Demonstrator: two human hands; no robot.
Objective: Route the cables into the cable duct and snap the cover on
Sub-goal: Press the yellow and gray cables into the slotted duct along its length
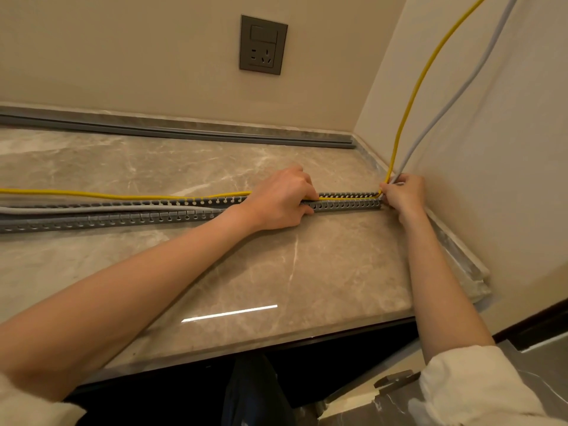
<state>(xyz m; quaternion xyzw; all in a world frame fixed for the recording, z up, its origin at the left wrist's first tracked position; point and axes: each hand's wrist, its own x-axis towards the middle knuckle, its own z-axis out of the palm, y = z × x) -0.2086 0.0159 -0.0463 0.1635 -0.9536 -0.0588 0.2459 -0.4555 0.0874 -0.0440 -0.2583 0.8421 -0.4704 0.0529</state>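
Here, the slotted grey plastic cable duct (190,212) ran left to right across the marble counter (276,272), and your right hand (402,193) pinched the yellow cable (123,196) and pale grey cable (92,207) at its right end. Your left hand (278,199) pressed closed on the duct just beside it, so the unseated cable lay to its left.

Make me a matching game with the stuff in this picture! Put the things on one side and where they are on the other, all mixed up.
Things:
1. yellow cable
2. wall socket
3. duct cover
4. left hand

Places:
A. on the back wall
B. lying along the foot of the back wall
C. pressing on the cable duct
D. coming down along the right wall

Pairs: 1-D, 2-A, 3-B, 4-C
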